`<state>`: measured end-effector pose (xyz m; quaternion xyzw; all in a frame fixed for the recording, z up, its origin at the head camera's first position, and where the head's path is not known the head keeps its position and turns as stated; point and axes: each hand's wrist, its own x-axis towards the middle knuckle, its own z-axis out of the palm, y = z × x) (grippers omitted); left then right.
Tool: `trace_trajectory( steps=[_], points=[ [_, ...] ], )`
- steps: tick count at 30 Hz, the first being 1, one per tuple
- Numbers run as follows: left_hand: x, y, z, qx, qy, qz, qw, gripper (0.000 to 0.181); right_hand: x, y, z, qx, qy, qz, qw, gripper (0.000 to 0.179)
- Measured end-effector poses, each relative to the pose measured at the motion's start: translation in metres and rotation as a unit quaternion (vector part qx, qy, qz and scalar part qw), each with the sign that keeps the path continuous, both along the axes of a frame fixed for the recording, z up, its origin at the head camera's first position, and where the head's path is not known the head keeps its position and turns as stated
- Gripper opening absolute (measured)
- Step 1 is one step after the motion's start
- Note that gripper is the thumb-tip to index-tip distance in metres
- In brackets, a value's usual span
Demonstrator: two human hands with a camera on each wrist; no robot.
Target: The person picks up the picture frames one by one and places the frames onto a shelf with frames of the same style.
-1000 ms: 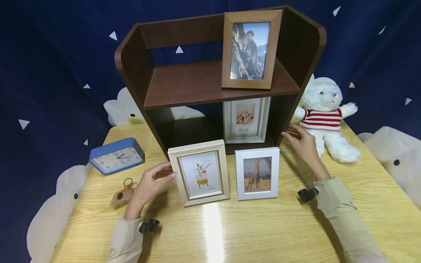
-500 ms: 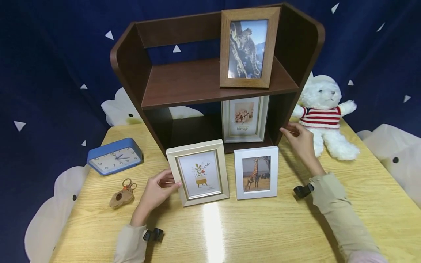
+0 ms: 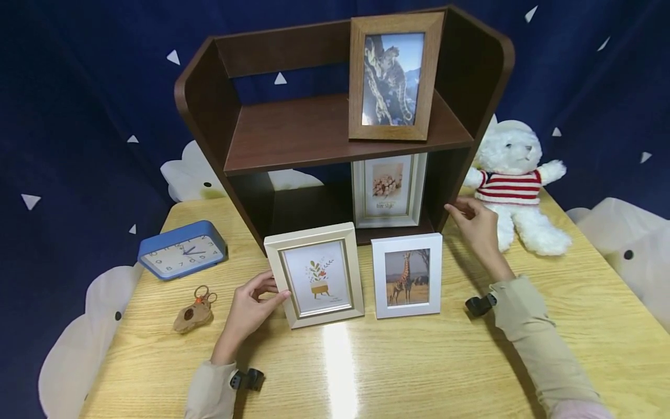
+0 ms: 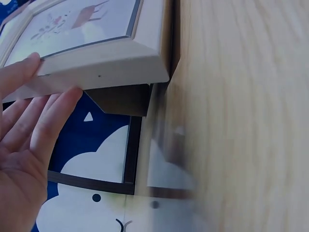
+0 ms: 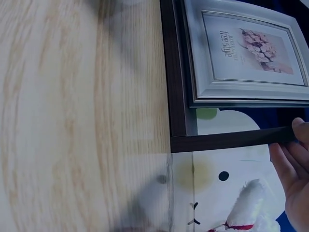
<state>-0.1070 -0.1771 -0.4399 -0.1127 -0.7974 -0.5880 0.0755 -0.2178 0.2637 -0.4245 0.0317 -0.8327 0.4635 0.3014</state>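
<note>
A brown keychain lies near a blue clock, a teddy bear well apart.

Bkgd: dk. blue curtain, folded, beyond L hand & R hand; sm. white triangles scattered across. Lg. white cloud shapes, black dot eyes, outboard of each hand. Table: lt. wood, visible grain, under both hands. Lighting: bright glare streak on table, laterally betw. hands, running to wearer's side.
</note>
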Motion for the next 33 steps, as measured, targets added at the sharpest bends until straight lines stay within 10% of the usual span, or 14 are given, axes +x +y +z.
trace_trajectory(
  steps=[9, 15, 33],
  points=[
    [0.006, 0.008, 0.018, 0.017, 0.023, 0.003, 0.9996, 0.036, 0.000, -0.003, -0.002, -0.002, 0.005, -0.012, 0.9999, 0.021],
    [-0.007, 0.004, -0.002, 0.052, 0.025, 0.005, 0.9983, 0.037, 0.001, -0.002, 0.000, 0.001, 0.014, -0.008, 0.9999, 0.020],
    [-0.034, 0.006, 0.012, 0.045, 0.084, 0.020, 0.9953, 0.038, 0.000, -0.001, -0.001, -0.001, -0.006, -0.014, 0.9999, 0.022]
  ],
)
